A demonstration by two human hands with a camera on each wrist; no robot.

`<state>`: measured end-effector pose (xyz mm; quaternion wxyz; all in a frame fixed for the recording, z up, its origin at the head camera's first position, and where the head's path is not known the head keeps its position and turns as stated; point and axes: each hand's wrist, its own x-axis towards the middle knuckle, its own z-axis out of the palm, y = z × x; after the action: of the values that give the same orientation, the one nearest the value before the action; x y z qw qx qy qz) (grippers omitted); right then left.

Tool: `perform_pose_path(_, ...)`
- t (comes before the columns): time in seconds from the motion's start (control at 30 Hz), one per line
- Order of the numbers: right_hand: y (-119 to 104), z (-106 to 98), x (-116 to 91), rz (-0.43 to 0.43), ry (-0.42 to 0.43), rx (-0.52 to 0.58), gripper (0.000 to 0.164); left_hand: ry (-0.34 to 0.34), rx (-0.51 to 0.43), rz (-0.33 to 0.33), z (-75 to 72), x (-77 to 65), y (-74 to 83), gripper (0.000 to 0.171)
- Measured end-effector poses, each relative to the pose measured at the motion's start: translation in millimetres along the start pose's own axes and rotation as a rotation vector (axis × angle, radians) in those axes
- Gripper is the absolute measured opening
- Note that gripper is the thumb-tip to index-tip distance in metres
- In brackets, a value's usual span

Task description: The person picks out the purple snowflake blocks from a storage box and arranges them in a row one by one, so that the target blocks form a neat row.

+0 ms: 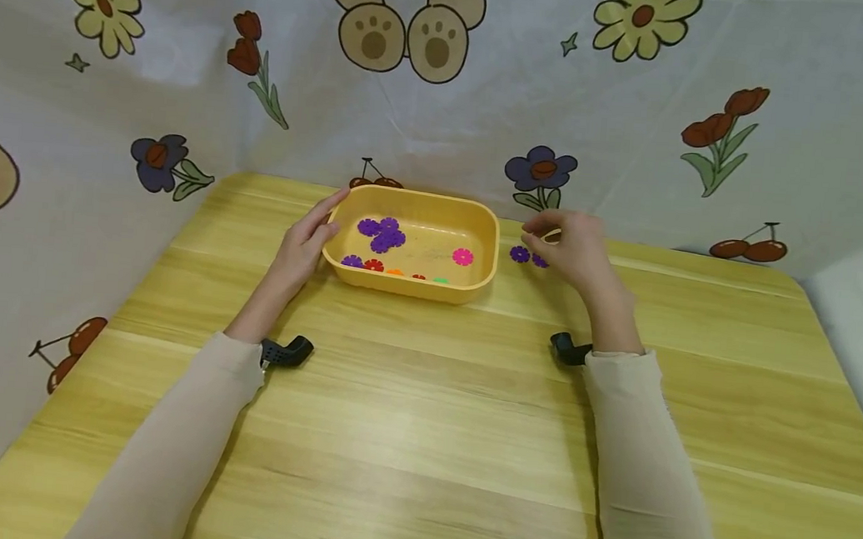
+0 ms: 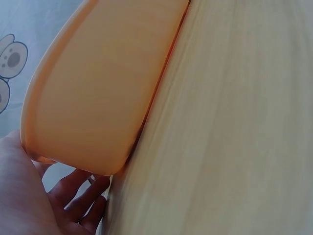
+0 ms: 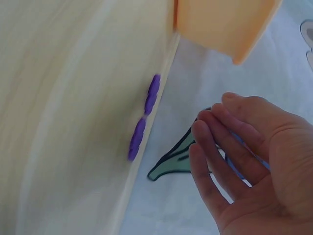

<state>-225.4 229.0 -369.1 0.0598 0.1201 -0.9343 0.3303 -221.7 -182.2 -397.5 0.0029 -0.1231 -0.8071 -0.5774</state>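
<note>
A yellow plastic tub (image 1: 415, 288) holds several purple snowflake-shaped discs (image 1: 384, 237), a pink one (image 1: 462, 257), and red, orange and green ones along its near side. At the tub's left end, my left hand (image 1: 302, 239) grips the rim, with the thumb at the rim and the fingers outside, under the end in the left wrist view. Two purple discs (image 3: 144, 117) lie side by side on the table to the right of the tub. Above them is my right hand (image 1: 572, 246), its fingers loosely bent and apart from the discs. Nothing shows between those fingers in the right wrist view.
The tub and discs are on a wood-grain table (image 1: 405, 435), near its back edge. A white cloth (image 1: 457, 121) with printed flowers, cherries and paws hangs behind and to the left. Both wrists carry small black cameras (image 1: 569, 350).
</note>
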Motion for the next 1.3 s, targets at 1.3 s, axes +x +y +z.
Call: perform_pose_path(1.3, -125, 88, 50, -0.178, -0.204, 0.087, 0.022, 0.007, -0.016, 0.026, -0.8, -0.2, 1.0, 0.052)
